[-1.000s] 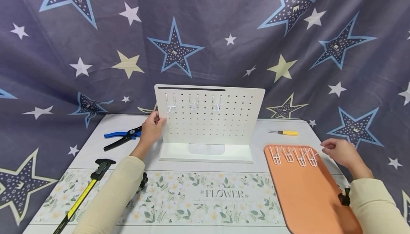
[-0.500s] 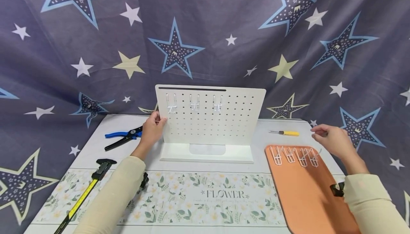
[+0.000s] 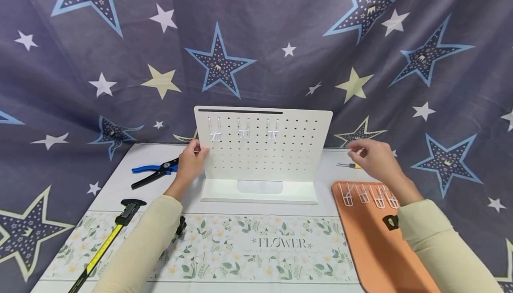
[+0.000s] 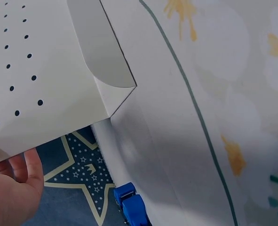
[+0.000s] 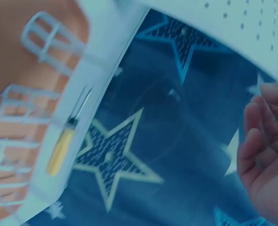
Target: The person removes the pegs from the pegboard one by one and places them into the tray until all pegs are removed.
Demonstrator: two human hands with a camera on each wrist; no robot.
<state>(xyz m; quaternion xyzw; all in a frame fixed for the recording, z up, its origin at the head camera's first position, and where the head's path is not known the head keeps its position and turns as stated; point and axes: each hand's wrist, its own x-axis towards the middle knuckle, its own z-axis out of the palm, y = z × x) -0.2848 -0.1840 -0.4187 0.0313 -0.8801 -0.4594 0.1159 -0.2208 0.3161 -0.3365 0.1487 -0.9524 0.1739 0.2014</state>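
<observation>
At its left edge, a white pegboard (image 3: pixel 296 155) is pinched by my left hand (image 3: pixel 191 161), thumb in front and fingers behind. Three sets of clear hooks (image 3: pixel 243 132) hang in its upper rows. My right hand (image 3: pixel 374 157) is raised between the pegboard and the orange tray (image 3: pixel 376 239), fingers curled toward the thumb. In the right wrist view a thin pale line crosses the right fingers (image 5: pixel 254 117); I cannot tell whether they hold something. Several white wire hooks (image 3: pixel 364 193) lie at the tray's far end, partly hidden by my right arm.
A yellow-handled screwdriver (image 5: pixel 61 151) lies behind the tray, mostly covered by my right hand in the head view. Blue-and-black pliers (image 3: pixel 152 172) and a digital caliper (image 3: pixel 127 213) lie at the left. A star-patterned cloth (image 3: pixel 260 39) hangs behind the table.
My right hand has moved left from the tray's far right corner, now overlapping the screwdriver in the head view. My left hand and the pegboard have stayed put.
</observation>
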